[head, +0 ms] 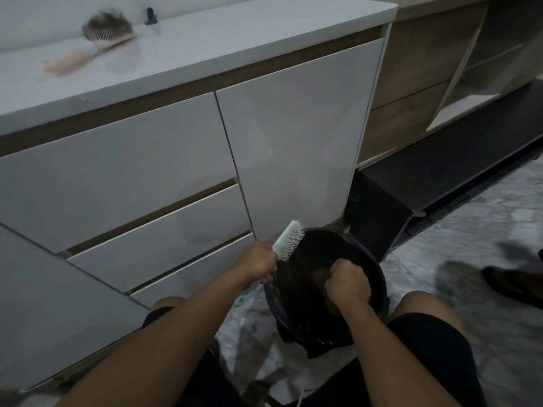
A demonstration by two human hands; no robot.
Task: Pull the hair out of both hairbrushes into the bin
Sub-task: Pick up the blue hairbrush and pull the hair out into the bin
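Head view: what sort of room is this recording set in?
Probably a home bathroom or dressing area: a white countertop over glossy white drawers, a hair-clogged wooden brush lying on it, a marble-patterned tiled floor and a black lined bin.

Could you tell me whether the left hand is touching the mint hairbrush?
Touching. The head view shows the left hand wrapped around the mint hairbrush handle beside the bin.

Bare forearms, no sleeves; black shorts point(435, 348) over knees.
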